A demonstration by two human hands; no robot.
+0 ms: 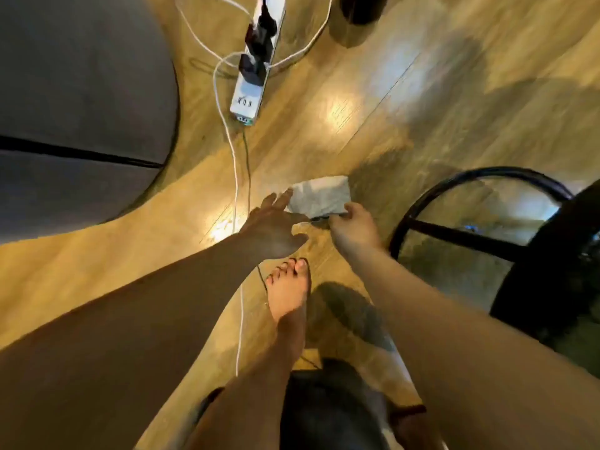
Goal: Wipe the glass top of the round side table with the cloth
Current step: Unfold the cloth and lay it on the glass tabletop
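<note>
We judge wiping not yet begun: our right hand [352, 227] pinches the folded cloth [319, 199] above the floor [422, 92], our left hand [276, 228] released beside it. Next, carry it right onto the desk [480, 222] glass.

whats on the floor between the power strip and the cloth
In the head view, only bare wood floor separates the power strip from the cloth; a white cable runs down just left of that stretch.
</note>
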